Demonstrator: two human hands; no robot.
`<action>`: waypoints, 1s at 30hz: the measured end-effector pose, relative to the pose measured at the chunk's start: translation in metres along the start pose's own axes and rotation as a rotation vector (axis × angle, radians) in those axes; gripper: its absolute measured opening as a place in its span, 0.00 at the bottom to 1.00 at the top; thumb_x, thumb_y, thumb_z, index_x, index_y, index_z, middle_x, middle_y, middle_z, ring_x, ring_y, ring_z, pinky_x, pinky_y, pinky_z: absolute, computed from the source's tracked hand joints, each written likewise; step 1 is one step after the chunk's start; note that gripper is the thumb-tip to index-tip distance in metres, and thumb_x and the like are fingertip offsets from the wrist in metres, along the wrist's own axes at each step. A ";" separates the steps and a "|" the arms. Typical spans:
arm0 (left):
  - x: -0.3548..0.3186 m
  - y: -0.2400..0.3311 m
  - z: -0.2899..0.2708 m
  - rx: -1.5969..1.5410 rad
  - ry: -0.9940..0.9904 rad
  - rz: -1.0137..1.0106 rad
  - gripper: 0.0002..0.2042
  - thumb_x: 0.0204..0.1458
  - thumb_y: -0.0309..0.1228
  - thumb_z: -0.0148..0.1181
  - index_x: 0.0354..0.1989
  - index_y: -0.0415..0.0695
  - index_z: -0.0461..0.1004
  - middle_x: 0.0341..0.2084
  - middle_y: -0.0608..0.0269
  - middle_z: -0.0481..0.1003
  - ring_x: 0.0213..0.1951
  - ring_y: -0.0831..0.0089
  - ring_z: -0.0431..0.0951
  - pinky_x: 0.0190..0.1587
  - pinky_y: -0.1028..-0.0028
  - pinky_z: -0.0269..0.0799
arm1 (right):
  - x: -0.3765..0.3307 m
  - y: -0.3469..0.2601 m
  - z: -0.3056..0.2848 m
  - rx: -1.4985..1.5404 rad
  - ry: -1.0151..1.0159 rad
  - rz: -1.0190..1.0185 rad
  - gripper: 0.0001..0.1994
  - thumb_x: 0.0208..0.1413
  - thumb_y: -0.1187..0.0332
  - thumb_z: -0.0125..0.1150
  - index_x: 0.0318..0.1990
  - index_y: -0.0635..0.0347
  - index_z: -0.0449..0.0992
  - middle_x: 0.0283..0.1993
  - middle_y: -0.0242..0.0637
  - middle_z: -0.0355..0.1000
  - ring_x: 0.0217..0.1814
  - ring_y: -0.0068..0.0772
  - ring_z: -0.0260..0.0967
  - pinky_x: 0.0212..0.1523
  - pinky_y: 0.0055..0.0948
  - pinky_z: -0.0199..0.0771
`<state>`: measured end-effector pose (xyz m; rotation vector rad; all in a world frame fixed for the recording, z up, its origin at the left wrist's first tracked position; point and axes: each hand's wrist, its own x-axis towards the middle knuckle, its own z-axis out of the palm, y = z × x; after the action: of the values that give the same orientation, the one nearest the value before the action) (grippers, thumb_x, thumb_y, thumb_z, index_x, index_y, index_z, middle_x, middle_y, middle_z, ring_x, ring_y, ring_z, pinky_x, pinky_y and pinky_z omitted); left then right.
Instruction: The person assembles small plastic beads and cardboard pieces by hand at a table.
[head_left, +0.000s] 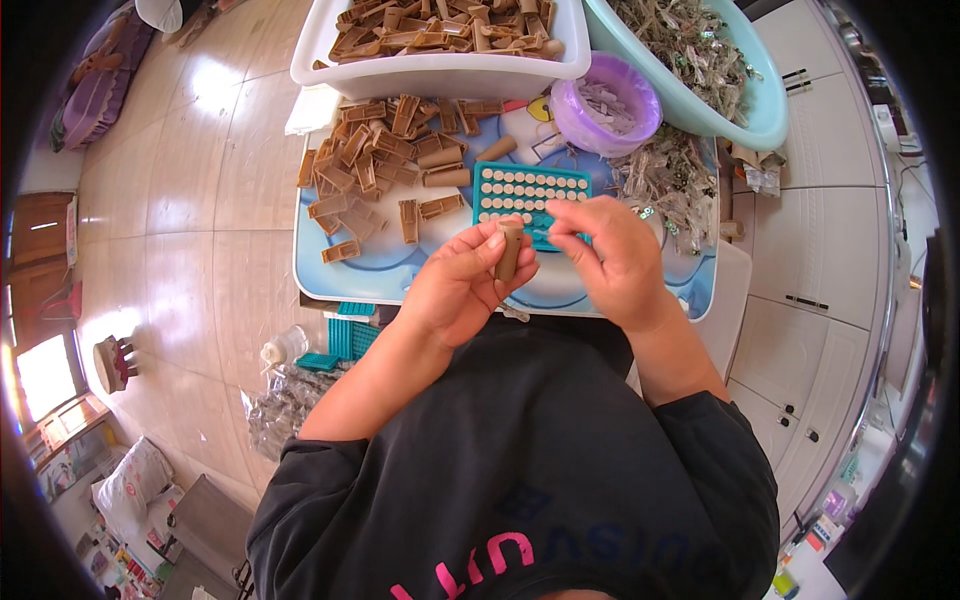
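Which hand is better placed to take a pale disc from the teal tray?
Right, probably: the right hand is close to the teal tray and its pale discs, though whether it holds anything is unclear; the left hand grips a brown tube.

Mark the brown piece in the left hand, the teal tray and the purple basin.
Brown piece (508, 257): head view, middle of its side.
Teal tray (541, 226): head view, bare lower part between the hands.
Purple basin (606, 143): head view, near outer wall.
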<state>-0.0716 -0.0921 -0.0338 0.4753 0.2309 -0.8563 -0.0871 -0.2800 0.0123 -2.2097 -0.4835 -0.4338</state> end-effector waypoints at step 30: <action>-0.003 -0.008 0.012 0.180 0.180 0.052 0.11 0.56 0.30 0.53 0.43 0.35 0.70 0.35 0.60 0.75 0.38 0.73 0.75 0.48 0.73 0.71 | -0.002 -0.007 0.011 -0.141 -0.105 -0.186 0.18 0.44 0.75 0.55 0.47 0.60 0.71 0.26 0.33 0.69 0.28 0.36 0.67 0.30 0.32 0.68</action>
<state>-0.0793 -0.1004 -0.0241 0.7254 0.3068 -0.7872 -0.0908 -0.2671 0.0090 -2.3409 -0.7392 -0.4627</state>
